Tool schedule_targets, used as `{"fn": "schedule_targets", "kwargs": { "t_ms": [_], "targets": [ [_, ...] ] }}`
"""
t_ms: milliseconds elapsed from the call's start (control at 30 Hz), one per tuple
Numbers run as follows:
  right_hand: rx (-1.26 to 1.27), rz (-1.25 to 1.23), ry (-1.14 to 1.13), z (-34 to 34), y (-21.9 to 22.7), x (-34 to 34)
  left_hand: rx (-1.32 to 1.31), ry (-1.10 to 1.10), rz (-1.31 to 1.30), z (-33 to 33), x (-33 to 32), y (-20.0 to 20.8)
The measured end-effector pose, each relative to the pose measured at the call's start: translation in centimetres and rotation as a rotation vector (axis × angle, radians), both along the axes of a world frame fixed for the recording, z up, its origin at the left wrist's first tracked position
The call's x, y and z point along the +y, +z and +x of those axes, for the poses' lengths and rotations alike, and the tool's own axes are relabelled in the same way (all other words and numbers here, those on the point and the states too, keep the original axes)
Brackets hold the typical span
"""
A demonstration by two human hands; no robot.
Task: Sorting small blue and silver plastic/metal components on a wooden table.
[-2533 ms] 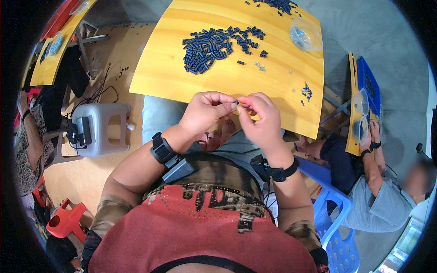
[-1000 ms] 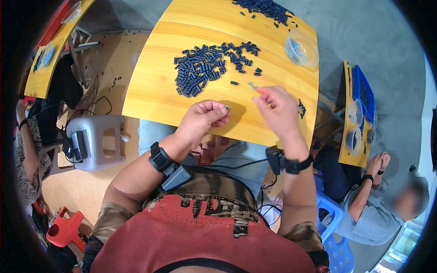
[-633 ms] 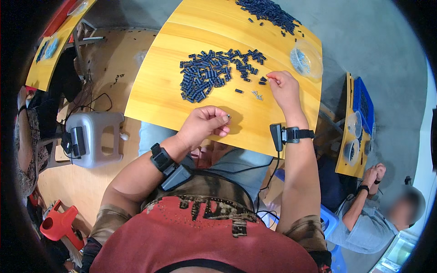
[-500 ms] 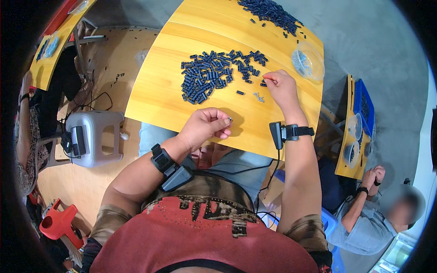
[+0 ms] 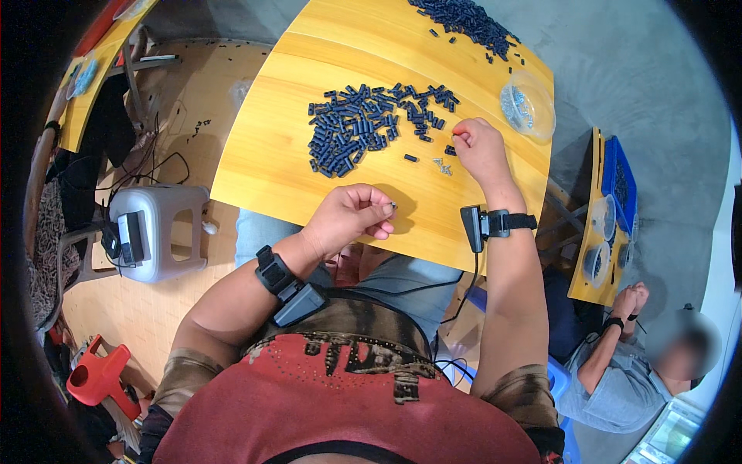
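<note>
Over the table's near edge, my left hand (image 5: 352, 213) is closed in a pinch. A small dark piece (image 5: 393, 206) barely shows at its fingertips; the rest of it is hidden. Farther right, my right hand (image 5: 481, 148) rests low over the tabletop with thumb and fingers pressed together. Whatever it may pinch is too small to make out. Just under those fingertips lies a short black cylindrical piece (image 5: 450, 150), with a few small silver screws (image 5: 443, 167) nearer to me. One more black piece (image 5: 411, 158) lies alone left of the screws.
A spread of short black pieces (image 5: 344, 131) covers the middle of the yellow wooden table (image 5: 267, 143). A bigger heap (image 5: 468, 22) sits at the far edge. At right stands a clear bowl (image 5: 533, 108) with small silver parts. A person (image 5: 618, 379) sits at right; a grey stool (image 5: 170, 232) stands left.
Both hands keep their pinch and shift only slightly. The whole view has moved a little, and the right fingertips sit slightly away from the short black piece beside them.
</note>
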State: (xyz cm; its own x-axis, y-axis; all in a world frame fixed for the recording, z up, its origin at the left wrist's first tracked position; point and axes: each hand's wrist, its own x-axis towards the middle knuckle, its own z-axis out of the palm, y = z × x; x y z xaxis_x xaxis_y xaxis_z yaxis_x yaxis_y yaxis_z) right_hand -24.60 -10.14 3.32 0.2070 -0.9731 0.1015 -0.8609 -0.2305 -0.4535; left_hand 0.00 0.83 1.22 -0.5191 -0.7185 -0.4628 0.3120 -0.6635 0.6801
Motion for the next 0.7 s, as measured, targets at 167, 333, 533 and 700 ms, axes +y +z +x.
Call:
{"fn": "schedule_targets", "kwargs": {
  "t_ms": [167, 333, 533, 700],
  "targets": [
    [-0.038, -0.043, -0.124, -0.1, 0.9, 1.6, 0.027, -0.006, -0.025, 0.0, 0.2, -0.5],
    [-0.553, 0.085, -0.292, 0.1, 1.8, 6.0, 0.044, 0.009, -0.044, -0.1, 0.2, -0.6],
    [-0.92, 0.321, -0.282, 3.5, 2.8, 12.0, 0.042, 0.033, -0.089, -0.3, 0.5, -0.7],
    [-1.147, 0.32, -0.27, 6.4, 2.0, 14.0, -0.011, -0.038, -0.27, -0.7, 2.2, -0.3]
  ]
}}
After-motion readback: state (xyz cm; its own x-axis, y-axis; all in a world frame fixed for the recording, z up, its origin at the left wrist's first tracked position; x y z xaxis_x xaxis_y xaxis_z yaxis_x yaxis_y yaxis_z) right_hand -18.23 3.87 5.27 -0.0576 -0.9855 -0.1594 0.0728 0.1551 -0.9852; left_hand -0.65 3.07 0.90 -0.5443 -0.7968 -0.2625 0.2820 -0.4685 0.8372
